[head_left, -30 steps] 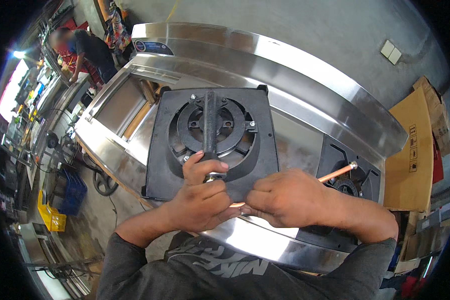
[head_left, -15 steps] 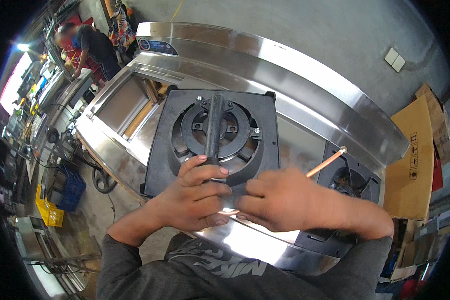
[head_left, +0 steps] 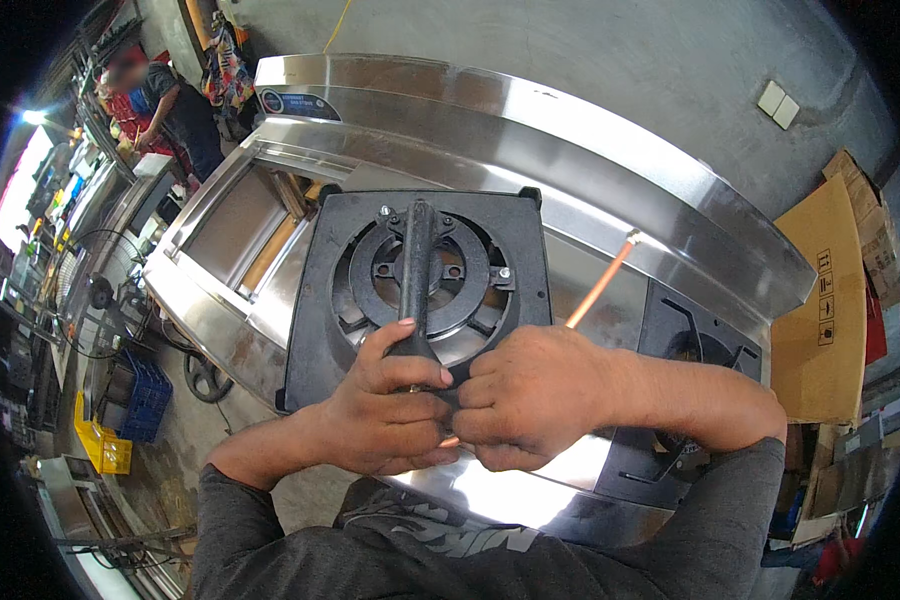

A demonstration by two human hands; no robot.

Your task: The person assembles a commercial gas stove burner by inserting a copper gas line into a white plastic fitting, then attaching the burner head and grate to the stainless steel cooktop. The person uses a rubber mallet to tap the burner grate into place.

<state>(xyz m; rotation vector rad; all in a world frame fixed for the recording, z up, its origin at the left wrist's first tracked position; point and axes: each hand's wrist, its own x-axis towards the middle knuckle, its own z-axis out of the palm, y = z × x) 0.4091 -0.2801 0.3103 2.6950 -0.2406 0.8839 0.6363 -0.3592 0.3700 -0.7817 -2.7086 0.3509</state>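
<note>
A copper tube (head_left: 600,285) runs through my closed right hand (head_left: 530,395), its free end slanting up to the right with a small fitting at the tip. A short piece of the same tube shows between both hands, where the curled fingers of my left hand (head_left: 390,410) close on it. The left fingertips also lie against the near end of a black burner pipe (head_left: 417,265). That pipe stretches over a round burner in a square black cast-iron frame (head_left: 320,260). My fingers hide the spot where tube and pipe come together.
The stainless steel stove body (head_left: 560,200) has a raised back panel (head_left: 650,145) and an open bay (head_left: 225,225) on the left. A second black burner frame (head_left: 635,465) sits right. Cardboard (head_left: 820,310) leans beyond it. Another person (head_left: 185,115) stands far left near crates (head_left: 145,390).
The copper tube's free end has swung left and away from me, toward the back panel. My right fist has turned with it, while my left hand keeps its hold. The view has shifted slightly.
</note>
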